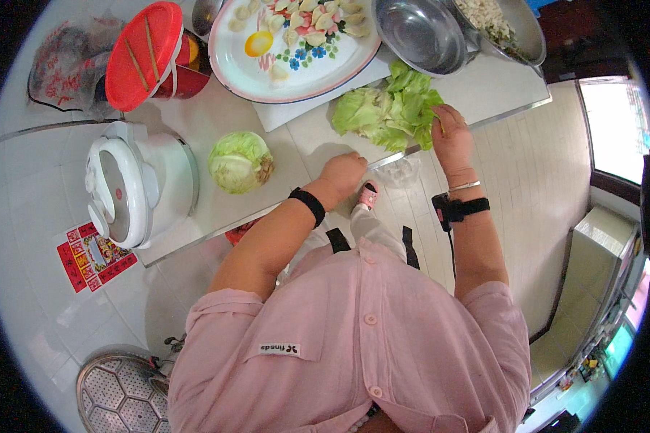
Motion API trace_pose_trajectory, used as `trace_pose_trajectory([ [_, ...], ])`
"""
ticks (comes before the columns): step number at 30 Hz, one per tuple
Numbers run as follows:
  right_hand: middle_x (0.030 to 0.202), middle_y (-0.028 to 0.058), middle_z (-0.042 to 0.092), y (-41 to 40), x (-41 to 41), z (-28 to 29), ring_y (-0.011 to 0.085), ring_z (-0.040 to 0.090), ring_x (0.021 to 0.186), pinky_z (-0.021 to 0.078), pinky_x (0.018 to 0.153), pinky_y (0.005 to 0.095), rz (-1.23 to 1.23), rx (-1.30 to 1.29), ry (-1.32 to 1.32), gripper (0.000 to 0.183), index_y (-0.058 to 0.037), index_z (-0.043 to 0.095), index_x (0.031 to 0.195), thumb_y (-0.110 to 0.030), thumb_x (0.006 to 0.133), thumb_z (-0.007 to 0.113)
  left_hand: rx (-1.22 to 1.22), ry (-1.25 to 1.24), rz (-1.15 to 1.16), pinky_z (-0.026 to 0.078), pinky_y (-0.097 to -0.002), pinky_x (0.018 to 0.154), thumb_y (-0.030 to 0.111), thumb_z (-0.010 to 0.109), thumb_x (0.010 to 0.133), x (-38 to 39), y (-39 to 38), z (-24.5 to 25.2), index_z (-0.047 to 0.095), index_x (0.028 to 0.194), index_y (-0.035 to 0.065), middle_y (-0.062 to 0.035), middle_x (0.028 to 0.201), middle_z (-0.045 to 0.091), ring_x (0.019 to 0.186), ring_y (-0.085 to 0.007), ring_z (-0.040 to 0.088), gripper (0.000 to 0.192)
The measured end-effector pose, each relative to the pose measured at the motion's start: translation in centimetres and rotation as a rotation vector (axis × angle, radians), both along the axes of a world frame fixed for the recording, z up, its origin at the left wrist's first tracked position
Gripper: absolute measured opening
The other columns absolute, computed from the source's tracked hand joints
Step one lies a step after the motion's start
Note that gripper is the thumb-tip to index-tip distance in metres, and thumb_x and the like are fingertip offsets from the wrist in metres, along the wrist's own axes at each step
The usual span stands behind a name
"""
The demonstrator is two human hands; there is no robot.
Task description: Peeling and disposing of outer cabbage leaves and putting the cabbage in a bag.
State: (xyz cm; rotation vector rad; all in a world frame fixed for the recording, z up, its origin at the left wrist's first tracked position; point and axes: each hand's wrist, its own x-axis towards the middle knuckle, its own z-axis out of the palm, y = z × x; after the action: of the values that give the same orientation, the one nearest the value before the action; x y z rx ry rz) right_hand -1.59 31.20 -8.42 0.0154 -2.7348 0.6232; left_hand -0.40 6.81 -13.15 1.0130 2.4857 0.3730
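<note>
Loose pale green lettuce leaves point(392, 111) lie in a heap at the counter's front edge. My right hand point(452, 135) pinches the heap's right border between thumb and fingers. Left of the heap, my left hand point(344, 170) hovers at the counter edge with curled fingers; whether anything is inside them is hidden. Close to it, a clear plastic bag point(400, 172) hangs below the edge. A round head of lettuce or cabbage point(240, 162), its brownish stem end facing right, rests on the counter farther left, apart from both hands.
Behind the leaves stand a flowered enamel platter point(238, 73) bearing several dumplings, an empty steel bowl point(420, 38) and a metal basin point(528, 32) of chopped food. A white electric cooker point(168, 178) and a red lid point(135, 59) with two chopsticks are at the left.
</note>
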Motion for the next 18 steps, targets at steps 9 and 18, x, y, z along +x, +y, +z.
trace_pose_trajectory([
  [9, 0.108, 0.0171, 0.055, 4.5, -1.4, -2.6, 0.0307, 0.054, 0.098, 0.0453, 0.081, 0.0377, -0.318, -0.352, -0.215, 0.040, -0.0050, 0.055, 0.111, -0.025, 0.077, 0.062, 0.249, -0.049, 0.234, 0.047, -0.0388, 0.069, 0.014, 0.054, 0.076, -3.1, 1.7, 5.8, 0.057, 0.087, 0.0026, -0.0155, 0.088, 0.059, 0.083, -0.0328, 0.058, 0.016],
  [18, 0.104, 0.0241, 0.057, 4.4, -6.1, -5.6, 0.0294, 0.058, 0.094, 0.0457, 0.081, 0.0342, -0.302, -0.651, -0.461, 0.073, 0.0083, 0.047, 0.114, -0.044, 0.068, 0.069, 0.407, 0.419, 0.754, 0.044, -0.0364, 0.076, 0.019, 0.064, 0.073, -4.4, 1.9, 2.1, 0.046, 0.112, -0.0034, -0.0155, 0.103, 0.053, 0.093, -0.0303, 0.052, 0.049],
])
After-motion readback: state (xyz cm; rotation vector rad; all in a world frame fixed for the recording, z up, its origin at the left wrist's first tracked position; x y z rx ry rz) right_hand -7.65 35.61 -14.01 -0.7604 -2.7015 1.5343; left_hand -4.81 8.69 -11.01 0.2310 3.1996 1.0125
